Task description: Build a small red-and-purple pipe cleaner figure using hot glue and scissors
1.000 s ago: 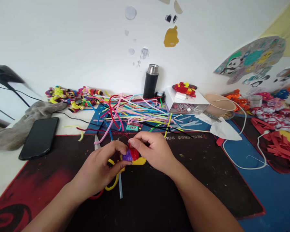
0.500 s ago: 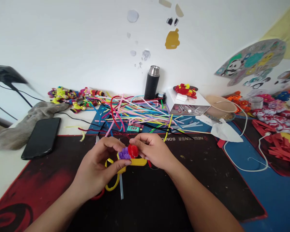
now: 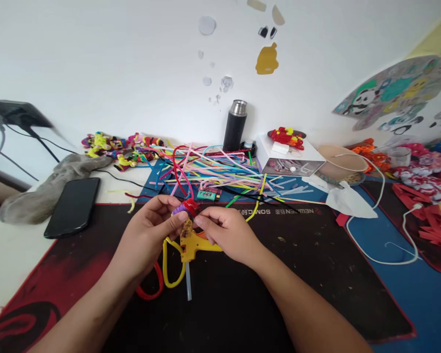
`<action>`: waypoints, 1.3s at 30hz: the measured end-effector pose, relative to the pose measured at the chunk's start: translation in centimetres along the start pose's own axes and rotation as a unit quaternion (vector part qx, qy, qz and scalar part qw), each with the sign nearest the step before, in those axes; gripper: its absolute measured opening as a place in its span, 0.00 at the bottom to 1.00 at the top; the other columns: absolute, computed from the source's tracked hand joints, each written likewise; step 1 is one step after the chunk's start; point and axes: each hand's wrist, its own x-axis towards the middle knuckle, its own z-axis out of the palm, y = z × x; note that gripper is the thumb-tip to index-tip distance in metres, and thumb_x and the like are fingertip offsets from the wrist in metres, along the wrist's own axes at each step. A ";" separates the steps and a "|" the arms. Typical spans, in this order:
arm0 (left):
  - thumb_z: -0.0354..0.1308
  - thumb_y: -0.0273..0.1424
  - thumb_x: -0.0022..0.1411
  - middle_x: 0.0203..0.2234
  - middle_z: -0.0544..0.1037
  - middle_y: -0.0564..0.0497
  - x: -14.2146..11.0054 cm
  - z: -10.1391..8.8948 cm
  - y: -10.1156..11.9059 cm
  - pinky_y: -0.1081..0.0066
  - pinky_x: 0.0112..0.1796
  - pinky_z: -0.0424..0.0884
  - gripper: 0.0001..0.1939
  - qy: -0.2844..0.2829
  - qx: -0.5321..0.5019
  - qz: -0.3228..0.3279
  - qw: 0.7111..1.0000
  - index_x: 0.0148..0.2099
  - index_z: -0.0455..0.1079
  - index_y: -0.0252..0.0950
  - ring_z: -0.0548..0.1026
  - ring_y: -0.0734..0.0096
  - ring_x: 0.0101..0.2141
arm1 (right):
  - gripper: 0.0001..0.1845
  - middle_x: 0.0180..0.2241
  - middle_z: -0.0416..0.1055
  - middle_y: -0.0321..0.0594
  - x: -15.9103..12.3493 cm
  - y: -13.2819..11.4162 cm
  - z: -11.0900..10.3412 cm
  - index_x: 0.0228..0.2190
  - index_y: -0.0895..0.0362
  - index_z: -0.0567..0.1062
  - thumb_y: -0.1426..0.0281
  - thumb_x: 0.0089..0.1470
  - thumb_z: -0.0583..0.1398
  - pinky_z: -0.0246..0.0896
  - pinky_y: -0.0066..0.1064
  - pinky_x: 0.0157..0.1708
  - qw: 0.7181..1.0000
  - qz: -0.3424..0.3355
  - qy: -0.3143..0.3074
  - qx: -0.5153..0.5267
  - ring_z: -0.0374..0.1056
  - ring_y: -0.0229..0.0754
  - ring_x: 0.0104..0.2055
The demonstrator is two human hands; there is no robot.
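Between its thumb and fingers, my left hand (image 3: pixel 142 240) grips a small fuzzy purple-and-red pipe cleaner piece (image 3: pixel 180 209). My right hand (image 3: pixel 230 229) is closed in a pinch at the piece's red end (image 3: pixel 190 206), thumb and forefinger touching it. Below the hands a yellow glue gun (image 3: pixel 195 246) lies on the dark mat, with a clear glue stick (image 3: pixel 189 284) poking out of its back; my right fingers partly cover the gun. Beside it are a yellow loop (image 3: pixel 166 264) and a red loop (image 3: pixel 150 295), resembling scissor handles, partly hidden by my left hand.
A pile of colourful pipe cleaners (image 3: pixel 220 169) lies behind the mat (image 3: pixel 316 284). A black flask (image 3: pixel 235 127) and a white drawer box (image 3: pixel 290 159) stand at the wall. A phone (image 3: pixel 73 207) lies left; a white cable (image 3: pixel 385 262) and red strips (image 3: pixel 431 225) lie right.
Both hands have moved the piece slightly up and left, and its red end has tilted away from me. More of the glue gun and the red loop shows. The view has shifted slightly.
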 end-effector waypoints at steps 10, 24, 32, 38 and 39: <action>0.86 0.43 0.46 0.23 0.75 0.58 0.6 -0.6 -0.2 0.79 0.22 0.64 0.28 0.031 -0.002 -0.027 0.999 0.41 0.75 0.37 0.70 0.77 0.22 | 0.15 0.19 0.66 0.28 0.0 0.3 0.0 0.35 0.56 0.82 0.62 0.71 0.62 0.55 0.28 0.27 0.997 -0.035 0.011 -0.064 0.62 0.36 0.22; 0.73 0.41 0.61 0.31 0.80 0.54 0.1 -1.3 -0.7 0.68 0.31 0.70 0.15 0.051 0.330 0.142 0.932 0.43 0.74 0.41 0.76 0.66 0.28 | 0.17 0.23 0.73 0.33 -0.2 0.0 -0.2 0.34 0.56 0.84 0.61 0.71 0.62 0.56 0.29 0.30 0.993 -0.065 0.031 -0.095 0.65 0.38 0.27; 0.66 0.32 0.66 0.32 0.77 0.55 0.0 -0.8 -0.8 0.69 0.31 0.70 0.03 0.016 0.423 0.250 0.871 0.39 0.74 0.41 0.76 0.68 0.28 | 0.17 0.29 0.80 0.37 -0.2 0.1 -0.1 0.34 0.57 0.84 0.60 0.71 0.62 0.57 0.30 0.31 0.992 -0.067 0.038 -0.103 0.70 0.39 0.31; 0.64 0.30 0.66 0.32 0.77 0.55 -0.1 -0.7 -0.9 0.70 0.31 0.70 0.02 -0.019 0.442 0.257 0.859 0.40 0.74 0.41 0.75 0.68 0.28 | 0.17 0.30 0.82 0.38 -0.4 -0.3 -0.1 0.33 0.55 0.84 0.61 0.71 0.62 0.60 0.29 0.31 0.991 -0.055 0.046 -0.110 0.73 0.41 0.32; 0.64 0.31 0.66 0.33 0.78 0.54 -0.2 -0.7 -0.9 0.70 0.31 0.70 0.02 -0.017 0.443 0.251 0.861 0.41 0.74 0.41 0.75 0.68 0.28 | 0.17 0.30 0.82 0.39 -0.4 -0.4 -0.1 0.33 0.55 0.84 0.61 0.71 0.62 0.60 0.29 0.32 0.992 -0.054 0.048 -0.107 0.74 0.41 0.32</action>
